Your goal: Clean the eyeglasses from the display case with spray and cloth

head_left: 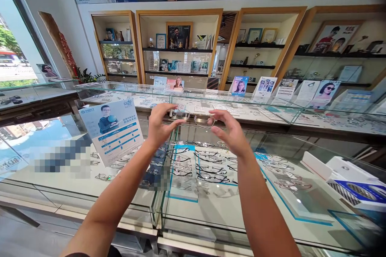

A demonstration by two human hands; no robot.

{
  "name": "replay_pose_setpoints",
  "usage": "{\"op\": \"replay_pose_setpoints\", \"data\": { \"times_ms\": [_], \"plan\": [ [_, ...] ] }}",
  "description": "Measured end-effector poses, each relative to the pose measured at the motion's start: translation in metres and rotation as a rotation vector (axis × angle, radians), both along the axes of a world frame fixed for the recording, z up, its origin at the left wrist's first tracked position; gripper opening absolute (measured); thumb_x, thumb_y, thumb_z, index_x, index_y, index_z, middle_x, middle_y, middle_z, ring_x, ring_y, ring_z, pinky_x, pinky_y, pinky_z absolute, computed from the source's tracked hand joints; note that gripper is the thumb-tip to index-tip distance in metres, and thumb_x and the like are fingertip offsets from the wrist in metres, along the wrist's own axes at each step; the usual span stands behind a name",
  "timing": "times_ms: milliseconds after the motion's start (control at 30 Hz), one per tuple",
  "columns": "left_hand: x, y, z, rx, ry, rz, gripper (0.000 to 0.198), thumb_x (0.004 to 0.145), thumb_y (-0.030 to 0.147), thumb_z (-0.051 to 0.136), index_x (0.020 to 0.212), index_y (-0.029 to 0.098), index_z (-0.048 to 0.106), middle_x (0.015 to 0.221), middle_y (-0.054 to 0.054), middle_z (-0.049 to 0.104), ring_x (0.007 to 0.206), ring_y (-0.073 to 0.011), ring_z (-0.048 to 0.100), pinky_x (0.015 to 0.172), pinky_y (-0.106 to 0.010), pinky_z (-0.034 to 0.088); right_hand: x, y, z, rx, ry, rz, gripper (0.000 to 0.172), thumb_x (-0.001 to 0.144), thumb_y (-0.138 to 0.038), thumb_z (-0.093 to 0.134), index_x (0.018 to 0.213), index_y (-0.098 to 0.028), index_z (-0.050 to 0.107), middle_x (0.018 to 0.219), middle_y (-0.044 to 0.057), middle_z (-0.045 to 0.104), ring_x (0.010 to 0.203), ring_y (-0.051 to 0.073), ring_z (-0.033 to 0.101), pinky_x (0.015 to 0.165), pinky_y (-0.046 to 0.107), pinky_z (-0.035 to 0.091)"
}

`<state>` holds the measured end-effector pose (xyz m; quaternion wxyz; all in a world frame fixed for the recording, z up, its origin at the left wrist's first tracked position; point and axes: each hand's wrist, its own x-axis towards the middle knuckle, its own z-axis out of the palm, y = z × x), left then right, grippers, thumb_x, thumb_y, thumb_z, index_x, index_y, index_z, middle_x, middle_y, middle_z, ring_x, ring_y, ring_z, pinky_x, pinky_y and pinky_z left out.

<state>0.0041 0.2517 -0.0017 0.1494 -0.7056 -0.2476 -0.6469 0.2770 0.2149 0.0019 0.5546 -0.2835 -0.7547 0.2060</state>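
Note:
Both my arms reach out over a glass display counter (90, 192). Between my hands I hold up a pair of thin, clear-lensed glasses (193, 117) at chest height. My left hand (161, 124) pinches the left end of the frame with its fingers curled. On the right end, my right hand (229, 130) grips with thumb and fingers. Below them, inside the counter, lie several rows of spectacle frames (208, 166) on a white tray edged in blue.
A blue-and-white advertising card (113, 130) stands on the counter to the left. A second glass counter (271, 108) with leaflets runs behind. Wooden wall shelves (177, 48) hold pictures and trophies. White and blue boxes (346, 180) sit at the right.

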Motion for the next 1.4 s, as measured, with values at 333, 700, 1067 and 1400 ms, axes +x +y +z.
{"op": "replay_pose_setpoints", "data": {
  "times_ms": [333,700,1067,1400],
  "plan": [
    [0.017,-0.028,0.052,0.076,-0.142,-0.082,0.048,0.084,0.048,0.091,0.122,0.027,0.071,0.114,-0.003,0.076,0.103,-0.0192,0.070,0.092,-0.036,0.055,-0.026,-0.024,0.051,0.476,0.047,-0.246,0.050,0.093,-0.040,0.081,0.140,-0.038,0.064,0.111,0.002,0.071,0.105,0.024,0.069,0.111,0.050,0.051],
    [0.015,-0.016,0.040,0.030,-0.122,-0.043,0.049,0.087,0.048,0.088,0.127,0.029,0.068,0.117,-0.003,0.074,0.107,-0.0211,0.069,0.092,-0.039,0.055,-0.022,-0.020,0.049,0.504,-0.054,-0.318,0.039,0.096,-0.042,0.079,0.133,-0.036,0.069,0.106,0.002,0.074,0.104,0.026,0.072,0.105,0.048,0.057],
    [0.022,-0.024,0.040,0.035,-0.147,0.013,0.046,0.089,0.045,0.087,0.129,0.031,0.068,0.124,-0.004,0.072,0.116,-0.0224,0.068,0.093,-0.038,0.057,-0.027,-0.021,0.046,0.473,0.022,-0.355,0.039,0.097,-0.045,0.078,0.132,-0.029,0.070,0.117,0.006,0.076,0.114,0.027,0.073,0.110,0.049,0.057],
    [0.025,-0.024,0.039,-0.003,-0.222,-0.001,0.047,0.086,0.046,0.090,0.128,0.035,0.071,0.125,-0.004,0.071,0.113,-0.0236,0.067,0.090,-0.038,0.057,-0.025,-0.023,0.047,0.448,-0.005,-0.412,0.038,0.098,-0.046,0.075,0.133,-0.032,0.070,0.122,0.006,0.077,0.116,0.029,0.073,0.106,0.054,0.059]
  ]
}}
